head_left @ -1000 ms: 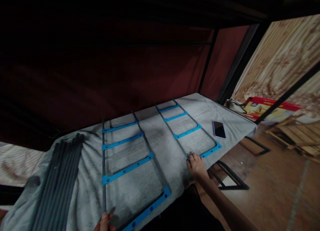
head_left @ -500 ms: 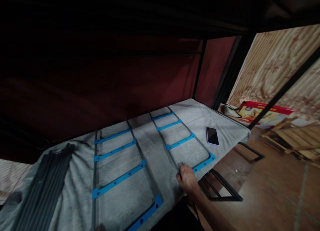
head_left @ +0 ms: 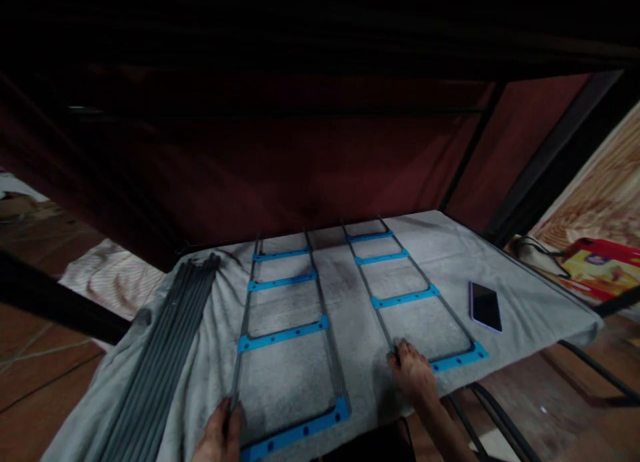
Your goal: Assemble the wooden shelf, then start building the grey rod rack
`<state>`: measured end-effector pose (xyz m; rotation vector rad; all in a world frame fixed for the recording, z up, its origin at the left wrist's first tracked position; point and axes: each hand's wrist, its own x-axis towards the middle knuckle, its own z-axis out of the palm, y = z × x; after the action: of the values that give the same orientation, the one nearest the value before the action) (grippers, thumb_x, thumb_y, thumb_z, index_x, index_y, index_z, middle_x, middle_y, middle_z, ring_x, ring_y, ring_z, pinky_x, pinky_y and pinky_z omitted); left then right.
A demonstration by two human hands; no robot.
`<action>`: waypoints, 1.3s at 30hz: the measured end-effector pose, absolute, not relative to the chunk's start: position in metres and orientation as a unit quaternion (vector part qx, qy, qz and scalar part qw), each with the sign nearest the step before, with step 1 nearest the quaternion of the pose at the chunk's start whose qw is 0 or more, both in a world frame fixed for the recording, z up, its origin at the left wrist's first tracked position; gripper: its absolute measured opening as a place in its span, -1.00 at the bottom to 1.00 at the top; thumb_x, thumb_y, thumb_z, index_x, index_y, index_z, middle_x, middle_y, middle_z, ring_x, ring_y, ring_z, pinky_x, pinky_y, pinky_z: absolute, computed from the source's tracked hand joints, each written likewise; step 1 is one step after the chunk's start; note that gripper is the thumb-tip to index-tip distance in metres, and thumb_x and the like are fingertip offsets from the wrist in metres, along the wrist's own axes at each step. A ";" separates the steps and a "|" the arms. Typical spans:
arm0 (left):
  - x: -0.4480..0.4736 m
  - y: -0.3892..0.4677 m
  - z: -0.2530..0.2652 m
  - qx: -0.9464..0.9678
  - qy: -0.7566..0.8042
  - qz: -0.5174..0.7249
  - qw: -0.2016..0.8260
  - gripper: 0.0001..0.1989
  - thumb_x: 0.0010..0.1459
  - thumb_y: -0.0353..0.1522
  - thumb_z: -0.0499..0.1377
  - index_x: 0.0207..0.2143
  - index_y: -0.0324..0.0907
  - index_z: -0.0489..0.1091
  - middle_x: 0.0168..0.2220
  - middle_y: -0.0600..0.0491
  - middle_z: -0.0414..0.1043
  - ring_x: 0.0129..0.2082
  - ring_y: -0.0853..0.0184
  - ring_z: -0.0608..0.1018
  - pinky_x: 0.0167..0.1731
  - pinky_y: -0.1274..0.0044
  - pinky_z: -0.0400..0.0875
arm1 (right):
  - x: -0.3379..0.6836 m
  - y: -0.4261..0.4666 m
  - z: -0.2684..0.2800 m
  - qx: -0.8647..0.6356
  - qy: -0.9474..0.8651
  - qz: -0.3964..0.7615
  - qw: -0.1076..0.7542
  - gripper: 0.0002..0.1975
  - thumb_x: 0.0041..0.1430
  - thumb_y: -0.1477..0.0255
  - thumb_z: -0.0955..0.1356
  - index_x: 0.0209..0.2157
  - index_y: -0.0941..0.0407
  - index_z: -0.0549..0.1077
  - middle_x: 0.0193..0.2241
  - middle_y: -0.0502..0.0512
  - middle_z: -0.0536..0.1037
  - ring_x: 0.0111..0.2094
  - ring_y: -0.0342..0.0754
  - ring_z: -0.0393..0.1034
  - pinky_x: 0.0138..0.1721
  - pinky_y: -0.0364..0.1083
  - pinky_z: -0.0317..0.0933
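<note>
Two ladder-like frames of thin grey rods and blue crosspieces lie side by side on a grey cloth point(head_left: 360, 382). At the near left corner of the left frame point(head_left: 284, 339), my left hand point(head_left: 220, 435) has its fingers closed around the grey rod. My right hand point(head_left: 414, 372) is closed on the near left corner of the right frame point(head_left: 406, 301), its fingers covering the joint of rod and blue crosspiece. Dark holes dot the blue crosspieces. A bundle of grey tubes point(head_left: 163, 355) lies left of my left hand.
A phone point(head_left: 485, 307) with a purple edge rests right of the right frame. Dark posts point(head_left: 475, 145) and a dark red panel point(head_left: 310, 175) enclose the back, with a dark overhang above. A red and yellow box point(head_left: 600, 269) stands on the floor at right.
The view has swung left, so the cloth and frames sit further right. My left hand, barely visible before, now shows gripping the left frame's rod. My right hand stays at its corner.
</note>
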<state>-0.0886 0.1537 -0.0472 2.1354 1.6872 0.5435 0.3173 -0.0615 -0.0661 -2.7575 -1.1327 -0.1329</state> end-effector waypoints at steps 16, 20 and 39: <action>-0.083 0.130 -0.062 0.788 0.576 0.188 0.108 -0.65 0.36 -0.34 -0.03 0.03 -0.22 0.47 -0.02 -0.16 0.62 -0.03 0.16 0.66 0.00 0.34 0.58 | 0.243 -0.005 -0.087 -0.786 -0.505 -0.031 0.355 -0.49 0.43 0.04 0.12 0.02 0.09 0.45 -0.03 0.31 0.55 0.01 0.18 0.46 0.02 0.14 0.35; -0.081 0.127 -0.067 0.794 0.559 0.218 0.096 -0.66 0.37 -0.32 -0.05 0.00 -0.19 0.47 -0.08 -0.12 0.63 -0.12 0.18 0.69 -0.10 0.34 0.62 | 0.219 0.012 -0.100 -0.798 -0.504 -0.053 0.326 -0.49 0.43 0.06 0.10 0.00 0.09 0.47 -0.02 0.32 0.56 -0.01 0.20 0.46 -0.03 0.17 0.32; -0.083 0.120 -0.070 0.786 0.540 0.275 0.126 -0.71 0.33 -0.34 -0.01 -0.06 -0.17 0.47 -0.12 -0.12 0.64 -0.10 0.16 0.68 -0.06 0.31 0.61 | 0.204 0.001 -0.105 -0.805 -0.483 -0.066 0.339 -0.52 0.45 0.11 0.05 -0.04 0.12 0.41 -0.07 0.33 0.52 -0.05 0.22 0.40 -0.09 0.13 0.22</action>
<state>-0.0828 0.1200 -0.0700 2.2882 1.5723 0.7994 0.2044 0.0014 -0.1050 -2.0957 -1.2580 -0.1717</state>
